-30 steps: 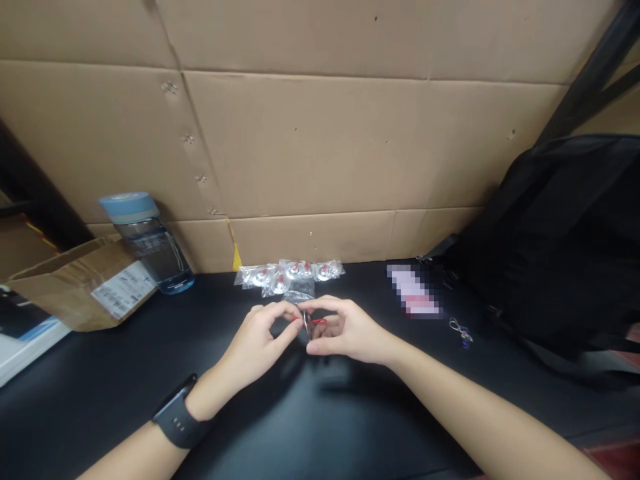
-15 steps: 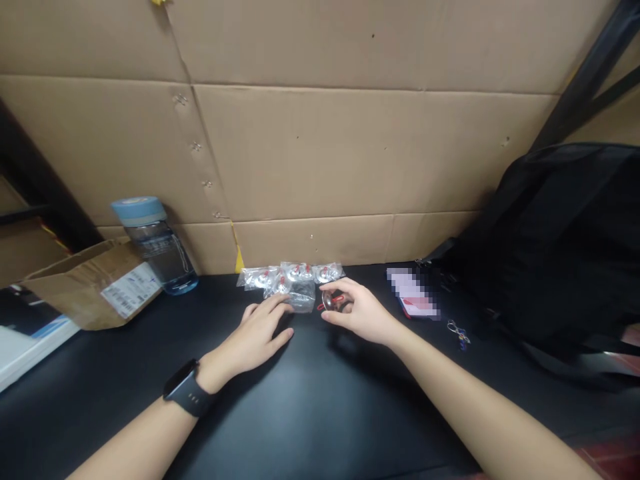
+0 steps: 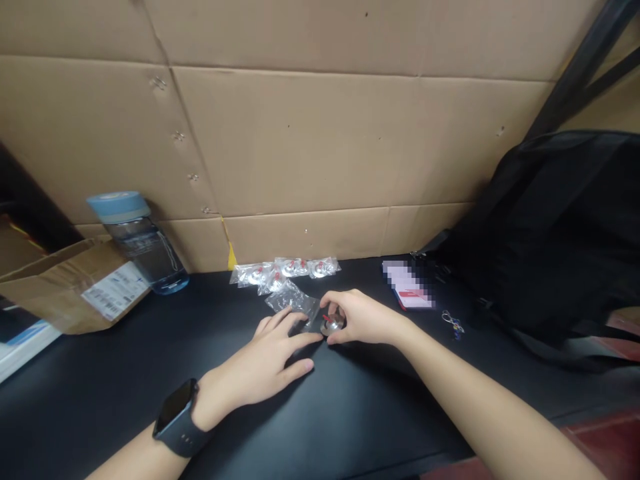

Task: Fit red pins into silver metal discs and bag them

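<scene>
Left hand (image 3: 273,357) lies open and flat, fingertips pinning a loose clear plastic bag (image 3: 293,301) to the black table (image 3: 350,413). Right hand (image 3: 363,319) is clamped on a small round silver metal disc with a red part (image 3: 331,325) just beside the bag, hands nearly touching. Risks: thin bag could skid under light fingertips; slick disc could slip the pinch and roll off. Counts: one brown labelled cardboard box (image 3: 75,287), one blue-lidded clear water bottle (image 3: 140,243), one black smartwatch (image 3: 176,419), about four sealed clear packets (image 3: 285,270) (overlap, unsure), one bag, one disc, one pixelated card (image 3: 407,288), one metal keyring (image 3: 451,321), one black backpack (image 3: 560,233).
</scene>
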Demonstrator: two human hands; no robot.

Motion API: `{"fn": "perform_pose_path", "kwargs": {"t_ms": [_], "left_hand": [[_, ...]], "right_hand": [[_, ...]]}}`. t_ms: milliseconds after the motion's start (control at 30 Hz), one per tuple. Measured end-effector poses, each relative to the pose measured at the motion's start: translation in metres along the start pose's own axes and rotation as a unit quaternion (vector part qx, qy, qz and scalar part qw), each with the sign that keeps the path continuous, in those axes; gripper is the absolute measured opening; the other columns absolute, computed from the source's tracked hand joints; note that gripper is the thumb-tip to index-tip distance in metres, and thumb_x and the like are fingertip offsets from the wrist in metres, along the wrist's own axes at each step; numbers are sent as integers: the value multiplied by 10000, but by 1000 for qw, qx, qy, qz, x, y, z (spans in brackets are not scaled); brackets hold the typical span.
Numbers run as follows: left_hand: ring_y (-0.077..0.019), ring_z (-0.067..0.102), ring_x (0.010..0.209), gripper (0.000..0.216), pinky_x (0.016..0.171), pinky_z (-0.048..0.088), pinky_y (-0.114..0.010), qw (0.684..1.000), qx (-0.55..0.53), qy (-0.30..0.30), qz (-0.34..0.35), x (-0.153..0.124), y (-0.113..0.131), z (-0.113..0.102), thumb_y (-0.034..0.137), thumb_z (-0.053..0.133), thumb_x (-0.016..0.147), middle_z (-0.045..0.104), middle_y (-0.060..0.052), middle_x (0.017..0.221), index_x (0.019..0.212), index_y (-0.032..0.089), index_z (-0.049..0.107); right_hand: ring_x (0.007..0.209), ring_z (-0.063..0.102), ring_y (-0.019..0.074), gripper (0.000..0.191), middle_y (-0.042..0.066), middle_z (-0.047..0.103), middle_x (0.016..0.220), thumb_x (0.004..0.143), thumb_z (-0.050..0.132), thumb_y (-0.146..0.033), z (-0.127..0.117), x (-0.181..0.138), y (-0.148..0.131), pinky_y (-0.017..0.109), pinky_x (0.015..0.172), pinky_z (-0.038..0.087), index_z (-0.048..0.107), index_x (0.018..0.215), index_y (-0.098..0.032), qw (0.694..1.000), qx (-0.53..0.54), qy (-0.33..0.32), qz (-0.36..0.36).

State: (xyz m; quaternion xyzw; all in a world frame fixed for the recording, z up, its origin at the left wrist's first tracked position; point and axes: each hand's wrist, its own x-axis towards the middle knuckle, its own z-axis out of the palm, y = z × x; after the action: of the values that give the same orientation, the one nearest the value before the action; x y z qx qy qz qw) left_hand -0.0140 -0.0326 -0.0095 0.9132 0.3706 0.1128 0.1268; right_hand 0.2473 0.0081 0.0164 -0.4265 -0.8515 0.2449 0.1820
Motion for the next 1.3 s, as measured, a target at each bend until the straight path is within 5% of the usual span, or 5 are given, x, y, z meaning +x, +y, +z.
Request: {"fn": "perform_pose_path", "kwargs": {"t_ms": [267,467,833,1000,1300], "left_hand": [[-334,444,1427,551,1157,401,-529,999,-26,-6,35,0,4,-6,437,571,997,471,-103,1561,1526,336,451],[-441,265,1524,507,1152,337,-661,1000,-9,1,15,-3,-4,0,512,618,958,391,-82,1633,1451,410,557],[-420,259,1537,485,1165,321,-668,1000,-20,-22,9,-1,-4,-3,479,618,967,327,-49,1672,1447,466,548],[-408,276,1534,485,1184,306,-646,999,-32,-13,28,-1,-8,-1,484,641,952,328,-48,1672,1431,449,575],[-445,214,1546,558,1180,255,-709,998,-40,-37,34,-4,-3,-9,455,725,896,199,-14,1715,1428,485,560]], "right_hand": [[692,602,130,422,-35,678,819,650,909,-285,-12,-3,-9,227,635,441,663,986,-218,999,17,23,-20],[726,601,156,371,-10,680,828,628,919,-301,-8,-3,-4,241,636,422,694,908,-208,1000,-19,-19,3],[746,591,158,383,7,640,857,637,938,-392,1,0,3,251,641,434,693,853,-190,999,-42,13,-15],[728,613,135,283,-6,644,852,695,904,-229,8,5,6,241,662,475,691,878,-195,999,30,12,-33],[837,615,166,360,-13,668,933,681,929,-346,21,12,3,261,681,390,659,889,-232,984,-105,141,40]]}}
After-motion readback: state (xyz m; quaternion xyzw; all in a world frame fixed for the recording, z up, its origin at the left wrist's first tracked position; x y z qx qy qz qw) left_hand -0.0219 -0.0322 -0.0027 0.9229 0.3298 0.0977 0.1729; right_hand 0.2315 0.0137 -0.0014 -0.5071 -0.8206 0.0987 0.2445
